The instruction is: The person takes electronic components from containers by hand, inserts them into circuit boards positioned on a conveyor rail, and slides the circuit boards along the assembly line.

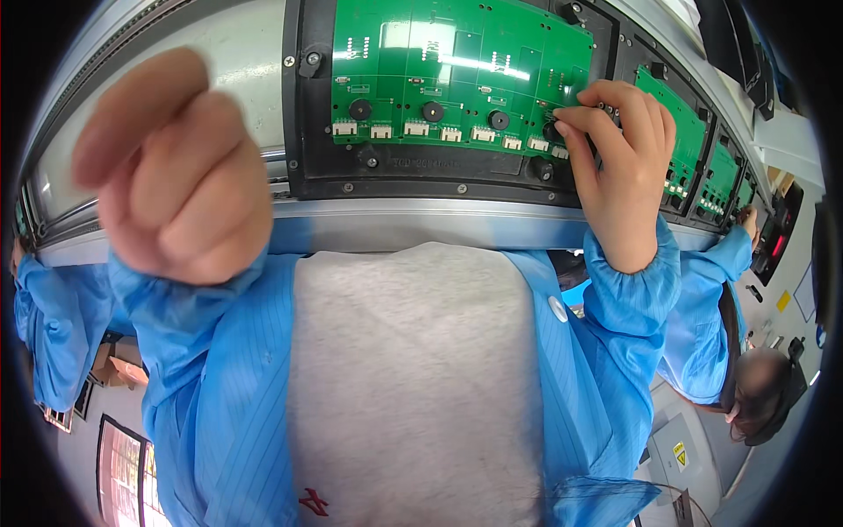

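Observation:
A green circuit board (457,88) lies in a black carrier frame (413,176) in front of me. Along its near edge run white connectors (416,129) and round black buzzers (432,111). At the board's right end, my right hand (625,167) has its thumb and index finger pinched on a black buzzer (551,132), which the fingertips partly cover. Off to the left of the carrier, my left hand (184,180) is raised close to the camera and somewhat blurred. Its fingers are curled in, and whatever may be inside them is hidden.
A metal rail (421,211) borders the near side of the line. More carriers with green boards (680,123) continue to the right, where a co-worker in a blue smock (698,325) stands. Another blue sleeve (57,316) shows at far left, beside the pale conveyor surface (237,61).

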The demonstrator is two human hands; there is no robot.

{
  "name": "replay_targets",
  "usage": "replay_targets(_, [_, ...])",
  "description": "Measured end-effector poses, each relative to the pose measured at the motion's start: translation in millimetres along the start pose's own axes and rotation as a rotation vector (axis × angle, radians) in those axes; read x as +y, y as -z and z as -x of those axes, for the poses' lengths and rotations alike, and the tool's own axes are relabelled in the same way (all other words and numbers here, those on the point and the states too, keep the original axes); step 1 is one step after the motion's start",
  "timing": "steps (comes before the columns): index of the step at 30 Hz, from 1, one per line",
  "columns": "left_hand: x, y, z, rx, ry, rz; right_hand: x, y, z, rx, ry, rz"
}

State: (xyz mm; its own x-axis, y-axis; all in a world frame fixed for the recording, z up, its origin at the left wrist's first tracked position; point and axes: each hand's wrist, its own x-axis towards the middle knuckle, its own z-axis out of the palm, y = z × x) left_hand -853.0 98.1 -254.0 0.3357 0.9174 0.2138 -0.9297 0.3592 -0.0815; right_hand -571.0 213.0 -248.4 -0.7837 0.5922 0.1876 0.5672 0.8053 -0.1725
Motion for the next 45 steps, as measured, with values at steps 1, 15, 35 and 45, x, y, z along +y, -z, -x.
replay_targets(1, [-2.2, 1.3, 2.8, 0.004, -0.005, -0.005, -1.1, -0.4, -1.1, 0.001, 0.005, -0.006])
replay_targets(15, [-4.9, 7.5, 11.1, 0.172, 0.017, -0.183, -13.2, 3.0, -10.6, -0.053, 0.030, 0.108])
replay_targets(35, [-2.4, 10.8, 17.0, 0.177, 0.035, -0.233, -19.1, 5.6, -10.5, -0.115, -0.013, 0.205])
replay_targets(45, [-3.0, 8.4, 17.3, 0.194, 0.024, -0.243, -19.7, 7.3, -12.4, -0.140, 0.013, 0.218])
